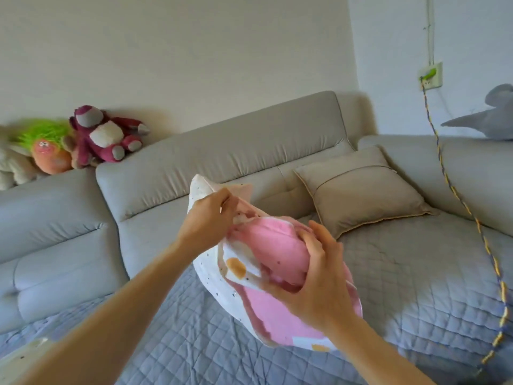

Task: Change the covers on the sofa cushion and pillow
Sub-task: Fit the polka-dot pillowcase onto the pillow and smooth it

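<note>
Left hand (206, 220): fingertips closed in a narrow pinch on the upper edge of the white speckled cover (211, 269). Right hand (319, 276): fingers curled deep, gripping the pink pillow (274, 245) at the cover's opening. The one pillow is held in the air above the middle of the sofa (222, 154) seat, over the grey quilted throw (402, 273). One beige cushion (363, 190) leans in the seat's right rear corner. Three plush toys sit on the sofa back's left end: maroon bear (105, 134), green-haired doll (48, 151), white toy (11, 165). One grey plush (488, 118) lies at the right edge.
</note>
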Available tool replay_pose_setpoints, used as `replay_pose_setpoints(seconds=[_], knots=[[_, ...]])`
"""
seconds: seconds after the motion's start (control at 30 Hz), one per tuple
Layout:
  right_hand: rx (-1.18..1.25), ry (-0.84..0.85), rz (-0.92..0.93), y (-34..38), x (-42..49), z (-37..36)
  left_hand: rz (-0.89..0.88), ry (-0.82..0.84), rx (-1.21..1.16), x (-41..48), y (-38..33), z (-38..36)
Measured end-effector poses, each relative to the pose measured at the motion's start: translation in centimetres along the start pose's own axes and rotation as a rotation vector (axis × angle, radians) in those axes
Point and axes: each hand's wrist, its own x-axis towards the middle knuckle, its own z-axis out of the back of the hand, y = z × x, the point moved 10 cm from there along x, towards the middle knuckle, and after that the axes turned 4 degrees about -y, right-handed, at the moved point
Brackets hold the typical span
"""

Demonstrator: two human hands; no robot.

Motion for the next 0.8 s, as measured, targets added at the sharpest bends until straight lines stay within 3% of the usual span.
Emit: replay_pose_setpoints(seconds=[0.17, 0.27, 0.37, 0.43, 0.5, 0.57, 0.63, 0.67, 0.73, 0.8], knots=[[-0.235, 0.091, 0.171, 1.9, -2.2, -0.9, 0.069, -0.05, -0.359, -1.9, -2.3, 0.6], [-0.205, -0.084, 0.196, 5.1, 1.6, -0.2, 0.02, -0.02, -0.512, -1.8, -5.4, 2.1], [-0.288, -0.14, 0.18, 9.2, 7.9, -0.8, 0.001, -0.145, -0.649, 0.7, -7.3, 7.9], [-0.381, -0.123, 0.158, 12.4, 11.9, -1.3, -0.049, -0.156, -0.74, 2.1, -9.5, 11.0], [-0.46, 0.024, 0.089, 13.7, 14.4, -3.1, -0.154, -0.046, -0.813, 1.9, -12.8, 11.3], [-0.458, 0.149, 0.07, 12.8, 14.3, -6.0, -0.168, -0.048, -0.744, 1.4, -13.0, 10.6], [-0.392, 0.07, 0.151, 11.2, 11.7, -7.2, -0.045, -0.161, -0.556, 1.7, -8.3, 9.6], [-0.316, 0.124, 0.128, 8.8, 9.4, -8.6, 0.032, -0.14, -0.43, 1.3, -5.2, 8.0], [-0.212, 0.178, -0.002, 2.7, 3.9, -10.0, 0.16, 0.045, -0.259, -1.3, 0.5, 2.7], [-0.07, 0.14, -0.18, -1.6, 0.4, -9.0, 0.254, 0.145, -0.283, -5.1, 3.8, -1.7]])
